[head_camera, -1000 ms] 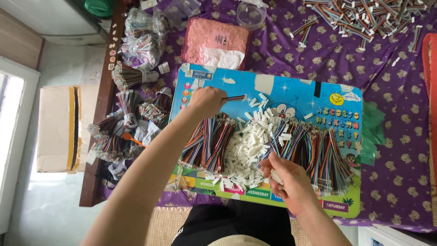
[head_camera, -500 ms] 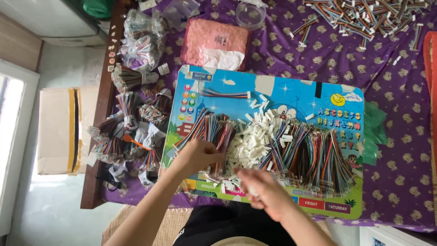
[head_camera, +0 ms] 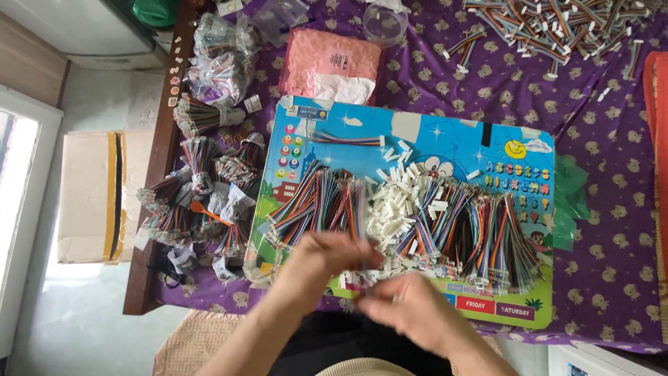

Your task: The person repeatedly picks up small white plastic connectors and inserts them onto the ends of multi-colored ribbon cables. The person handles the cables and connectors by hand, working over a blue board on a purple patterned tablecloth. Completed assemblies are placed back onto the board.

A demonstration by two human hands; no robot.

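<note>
My left hand (head_camera: 327, 256) and my right hand (head_camera: 410, 312) meet over the near edge of a blue cartoon board (head_camera: 452, 136). Both are blurred by motion. Their fingers curl toward each other, and a thin blurred streak rises from the left fingers; what they hold is unclear. Just beyond the hands lie a pile of multicoloured ribbon wires (head_camera: 313, 202), a heap of small white connectors (head_camera: 396, 209) and a second, larger wire pile (head_camera: 487, 237). One ribbon cable (head_camera: 344, 139) lies alone near the board's far edge.
The board rests on a purple patterned cloth (head_camera: 612, 230). Tied wire bundles (head_camera: 202, 188) crowd the table's left edge. At the back are a pink bag (head_camera: 330, 59), a clear round tub (head_camera: 385, 21) and several loose cables (head_camera: 557, 28). A cardboard box (head_camera: 87, 198) sits on the floor at left.
My left hand left a ribbon cable near the board's far edge, drew back over the left wire pile, and now meets my right hand at the near edge.
</note>
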